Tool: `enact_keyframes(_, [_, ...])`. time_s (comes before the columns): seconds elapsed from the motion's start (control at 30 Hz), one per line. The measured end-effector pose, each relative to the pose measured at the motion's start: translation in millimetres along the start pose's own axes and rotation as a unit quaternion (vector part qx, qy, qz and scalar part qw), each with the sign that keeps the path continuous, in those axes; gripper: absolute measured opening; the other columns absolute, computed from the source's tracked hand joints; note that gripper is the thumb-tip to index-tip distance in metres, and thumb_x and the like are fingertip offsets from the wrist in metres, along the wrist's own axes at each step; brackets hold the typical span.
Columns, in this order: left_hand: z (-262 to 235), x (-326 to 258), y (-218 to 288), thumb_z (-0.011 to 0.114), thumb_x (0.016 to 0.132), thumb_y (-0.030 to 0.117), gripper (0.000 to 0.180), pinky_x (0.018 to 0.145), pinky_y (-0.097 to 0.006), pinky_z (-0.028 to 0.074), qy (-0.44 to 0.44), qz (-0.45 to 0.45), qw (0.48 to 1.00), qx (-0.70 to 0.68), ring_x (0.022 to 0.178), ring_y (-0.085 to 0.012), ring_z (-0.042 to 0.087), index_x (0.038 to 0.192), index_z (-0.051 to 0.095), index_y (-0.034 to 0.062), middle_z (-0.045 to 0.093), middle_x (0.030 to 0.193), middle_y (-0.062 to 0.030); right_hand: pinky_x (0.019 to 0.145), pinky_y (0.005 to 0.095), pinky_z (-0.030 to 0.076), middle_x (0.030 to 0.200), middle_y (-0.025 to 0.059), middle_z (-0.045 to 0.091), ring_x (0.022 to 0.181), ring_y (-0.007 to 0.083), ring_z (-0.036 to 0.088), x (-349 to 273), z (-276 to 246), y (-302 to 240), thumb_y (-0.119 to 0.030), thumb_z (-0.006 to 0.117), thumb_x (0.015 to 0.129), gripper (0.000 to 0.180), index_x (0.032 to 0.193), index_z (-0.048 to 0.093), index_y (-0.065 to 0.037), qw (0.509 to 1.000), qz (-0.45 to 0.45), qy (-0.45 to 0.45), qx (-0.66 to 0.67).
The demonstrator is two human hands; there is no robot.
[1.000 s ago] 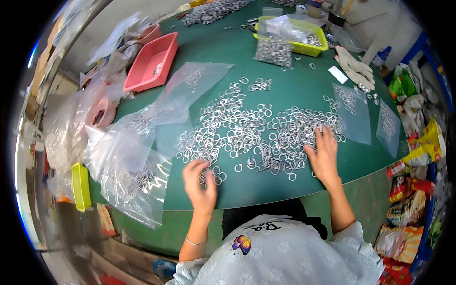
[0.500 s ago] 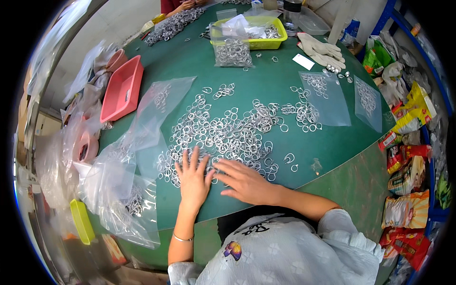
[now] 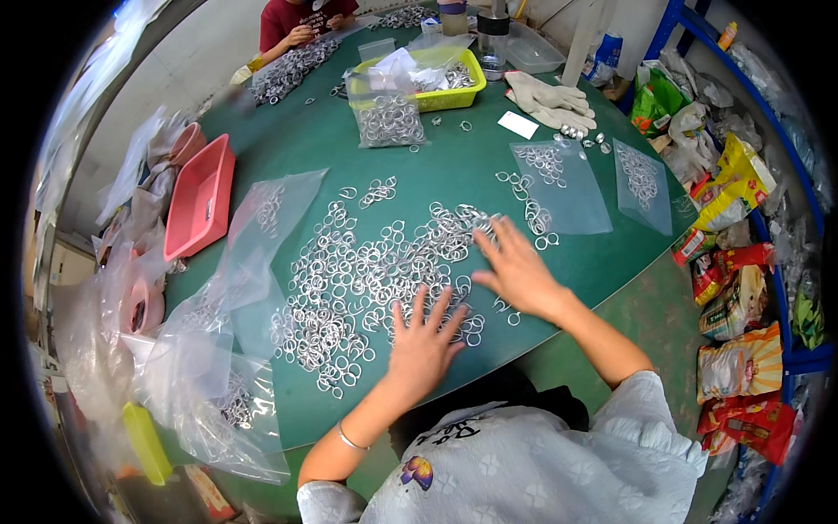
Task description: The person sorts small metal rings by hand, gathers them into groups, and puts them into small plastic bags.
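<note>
A wide, loose pile of small silver metal rings (image 3: pixel 384 262) is spread over the green table (image 3: pixel 305 131). Fingers spread, my left hand (image 3: pixel 421 341) rests at the near edge of the pile, palm down, holding nothing. Over the pile's right side my right hand (image 3: pixel 517 269) reaches with its fingers apart, its fingertips touching or just above the rings. Some rings beneath both hands are hidden. A smaller group of rings (image 3: pixel 534 214) lies beyond my right hand, beside a clear plastic bag (image 3: pixel 576 205) with rings on it or in it.
A yellow-green basket (image 3: pixel 463 98) and a bag of rings (image 3: pixel 390 122) stand at the back. Gloves (image 3: pixel 552 103) lie at the far right, a pink tray (image 3: pixel 201 196) at the left. Plastic bags (image 3: pixel 209 349) cover the left edge. Another person (image 3: pixel 297 24) handles small pieces at the far end.
My right hand has moved right and away from me across the pile. My left hand has shifted right, uncovering rings at the pile's near left. The view has shifted, showing more of the other person.
</note>
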State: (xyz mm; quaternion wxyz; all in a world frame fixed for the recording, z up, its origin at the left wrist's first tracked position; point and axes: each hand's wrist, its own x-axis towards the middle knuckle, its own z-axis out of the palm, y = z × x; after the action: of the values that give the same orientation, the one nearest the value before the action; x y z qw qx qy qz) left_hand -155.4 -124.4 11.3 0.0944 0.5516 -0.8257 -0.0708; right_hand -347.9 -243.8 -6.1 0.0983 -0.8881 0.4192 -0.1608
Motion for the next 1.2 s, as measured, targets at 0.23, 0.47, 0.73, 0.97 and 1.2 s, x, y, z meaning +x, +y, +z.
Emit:
enact_keyframes(0.23, [-7, -22, -31, 0.06, 0.085, 0.021, 0.043, 0.103, -0.062, 0.023, -0.002, -0.091, 0.994, 0.054, 0.133, -0.0367, 0.028, 0.126, 0.052, 0.0121, 0.033, 0.145, -0.0097, 0.105, 0.047, 0.031, 0.135, 0.0176, 0.039, 0.129, 0.0376, 0.033, -14, -20, -2, -0.024, 0.064, 0.083, 0.051, 0.126, 0.047, -0.003, 0.987, -0.077, 0.001, 0.143])
enact_keyframes(0.47, [-39, -8, -30, 0.063, 0.082, 0.013, 0.038, 0.107, -0.056, 0.021, 0.051, -0.11, 0.993, -0.01, 0.132, -0.038, 0.031, 0.118, 0.055, 0.0055, 0.038, 0.139, -0.0164, 0.1, 0.0474, 0.032, 0.119, 0.0169, 0.048, 0.118, 0.0339, 0.042, -25, -50, 72, 0.0, 0.056, 0.073, 0.041, 0.113, 0.054, 0.0, 0.987, 0.01, 0.085, -0.134])
enact_keyframes(0.73, [-23, 85, -36, 0.065, 0.083, 0.02, 0.064, 0.109, -0.05, 0.023, 0.022, -0.019, 0.998, -0.058, 0.134, -0.0407, 0.025, 0.137, 0.035, 0.0046, 0.025, 0.146, -0.0208, 0.082, 0.0366, 0.041, 0.091, 0.01, 0.059, 0.09, 0.0245, 0.055, -28, -56, 125, -0.005, 0.058, 0.074, 0.009, 0.082, 0.06, -0.002, 0.98, -0.034, 0.151, -0.127])
enact_keyframes(0.97, [6, 119, -48, 0.059, 0.087, 0.027, 0.054, 0.106, -0.05, 0.028, 0.015, 0.058, 0.995, -0.081, 0.132, -0.0386, 0.03, 0.132, 0.043, 0.0021, 0.035, 0.142, -0.0194, 0.067, 0.0359, 0.044, 0.082, 0.0109, 0.056, 0.08, 0.0273, 0.057, -25, -91, 164, -0.006, 0.057, 0.075, 0.004, 0.076, 0.057, -0.002, 0.949, 0.075, 0.25, -0.176])
enact_keyframes(1.2, [-7, 110, -42, 0.064, 0.084, 0.019, 0.036, 0.101, -0.044, 0.037, -0.022, 0.068, 0.988, -0.134, 0.123, -0.0378, 0.043, 0.115, 0.059, 0.0007, 0.043, 0.135, -0.0191, 0.053, 0.0438, 0.043, 0.071, 0.0166, 0.06, 0.06, 0.0371, 0.058, -42, -69, 151, -0.017, 0.058, 0.086, 0.02, 0.077, 0.05, -0.001, 0.91, 0.323, 0.237, 0.104])
